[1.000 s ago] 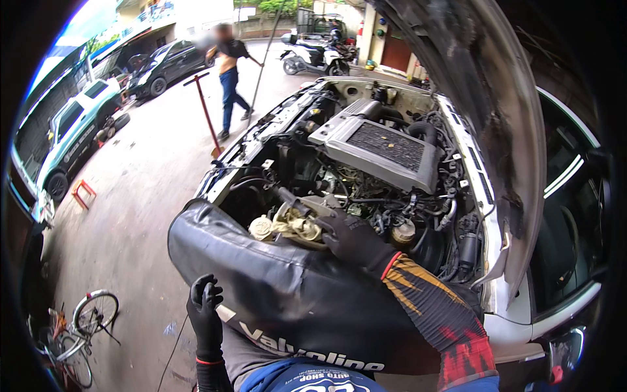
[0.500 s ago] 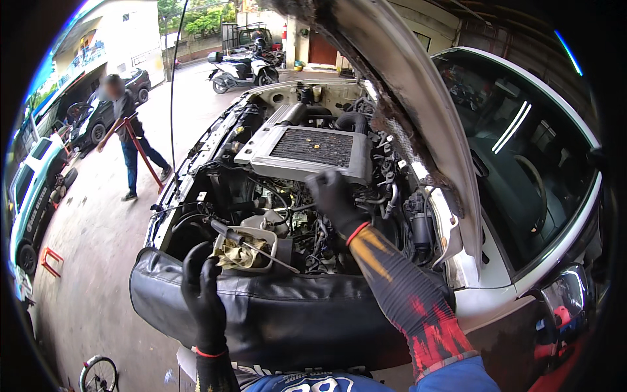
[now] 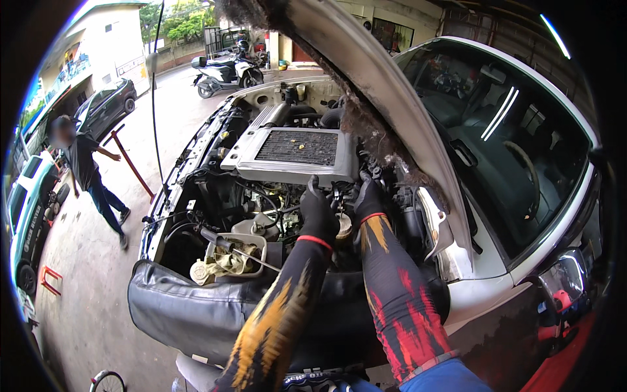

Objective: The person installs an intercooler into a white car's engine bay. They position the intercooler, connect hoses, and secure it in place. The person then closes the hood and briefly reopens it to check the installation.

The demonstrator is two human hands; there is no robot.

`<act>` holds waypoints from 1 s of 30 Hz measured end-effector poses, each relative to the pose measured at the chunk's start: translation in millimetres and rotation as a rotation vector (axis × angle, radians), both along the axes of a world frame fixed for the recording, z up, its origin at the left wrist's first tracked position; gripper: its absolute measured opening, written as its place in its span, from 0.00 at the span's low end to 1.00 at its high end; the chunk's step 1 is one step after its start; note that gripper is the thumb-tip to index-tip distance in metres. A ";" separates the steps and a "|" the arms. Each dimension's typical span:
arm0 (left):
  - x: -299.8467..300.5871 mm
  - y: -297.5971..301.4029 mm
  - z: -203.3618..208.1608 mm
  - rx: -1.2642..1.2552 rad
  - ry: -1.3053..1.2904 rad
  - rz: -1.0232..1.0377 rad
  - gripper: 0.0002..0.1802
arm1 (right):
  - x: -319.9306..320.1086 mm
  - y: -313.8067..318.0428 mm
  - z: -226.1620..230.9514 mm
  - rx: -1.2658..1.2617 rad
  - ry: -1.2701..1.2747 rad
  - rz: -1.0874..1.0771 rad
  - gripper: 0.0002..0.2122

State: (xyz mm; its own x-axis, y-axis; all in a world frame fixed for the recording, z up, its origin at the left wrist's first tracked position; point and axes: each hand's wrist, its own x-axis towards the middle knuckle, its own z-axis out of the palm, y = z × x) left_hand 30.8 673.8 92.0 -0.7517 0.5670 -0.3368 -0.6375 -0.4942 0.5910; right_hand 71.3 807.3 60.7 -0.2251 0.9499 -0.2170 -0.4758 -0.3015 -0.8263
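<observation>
Both my black-gloved hands reach into the engine bay (image 3: 215,202) of a white vehicle. My left hand (image 3: 318,215) is just in front of the silver intercooler cover (image 3: 261,167), one digit pointing up and the other fingers hidden. My right hand (image 3: 369,198) is to its right, among hoses and fittings; its fingers are mostly hidden behind the hand. A cream-coloured round part (image 3: 344,226) shows between my hands. Whether either hand holds anything is not visible. Left of my left forearm, a ratchet-like tool with a long bar (image 3: 251,253) lies across a white tub (image 3: 260,245) with a crumpled yellowish rag (image 3: 228,261).
A black padded cover (image 3: 189,304) drapes over the near fender. The raised hood (image 3: 366,59) hangs close above on the right, a thin rod (image 3: 155,117) at left. Beyond are a person walking (image 3: 88,163), a red stand (image 3: 49,279) and a parked scooter (image 3: 228,75).
My left hand has moved from above the fender cover into the engine bay. My right hand has shifted right, away from the intercooler's front edge. The person walked left; the view shifted slightly.
</observation>
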 end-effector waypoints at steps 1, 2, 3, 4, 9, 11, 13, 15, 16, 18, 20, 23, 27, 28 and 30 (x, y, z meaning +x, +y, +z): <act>-4.9 10.5 -11.2 -0.022 0.001 0.024 0.34 | -0.1 -1.8 2.0 -0.003 0.001 -0.004 0.06; -9.2 20.4 -20.7 -0.050 -0.028 0.038 0.33 | -0.6 1.4 3.8 -0.028 -0.010 0.010 0.06; -14.4 30.9 -27.8 -0.108 -0.105 0.035 0.33 | -1.0 5.7 2.5 -0.003 0.023 0.008 0.06; -19.3 40.6 -34.6 -0.106 -0.028 0.087 0.33 | -3.2 13.5 0.7 -0.002 0.041 0.024 0.06; -52.1 75.6 -80.0 -0.170 0.217 0.125 0.35 | -19.4 55.6 -22.1 -0.166 0.103 0.103 0.07; -63.8 86.0 -102.5 -0.227 0.535 0.122 0.39 | -23.1 63.2 -28.8 -0.151 0.135 0.084 0.07; -76.2 91.8 -120.0 -0.407 1.053 0.140 0.45 | -22.0 68.2 -29.9 -0.133 0.153 0.089 0.07; -87.8 97.5 -125.9 -0.388 1.469 0.274 0.52 | -18.9 73.8 -24.7 -0.113 0.171 0.102 0.07; -91.4 100.2 -126.0 -0.412 1.623 0.289 0.50 | -17.2 76.3 -21.0 -0.102 0.178 0.107 0.08; -95.5 106.4 -121.0 -0.467 1.927 0.318 0.47 | -13.7 80.4 -12.5 -0.081 0.186 0.126 0.08; -91.8 115.0 -112.8 -0.357 1.852 0.245 0.43 | -10.3 80.7 -3.8 -0.060 0.205 0.149 0.08; -78.0 122.3 -100.2 0.606 0.886 -0.223 0.43 | 0.0 72.1 7.1 -0.047 0.227 0.187 0.09; -56.9 105.9 -71.9 -0.223 1.444 0.373 0.40 | 14.1 59.3 21.8 -0.018 0.273 0.230 0.09; -49.4 100.3 -59.7 -0.200 1.167 0.135 0.37 | 15.9 58.8 25.2 0.006 0.274 0.227 0.10; -29.2 89.1 -35.5 -0.137 0.633 -0.070 0.32 | 18.8 59.5 28.9 0.043 0.271 0.250 0.10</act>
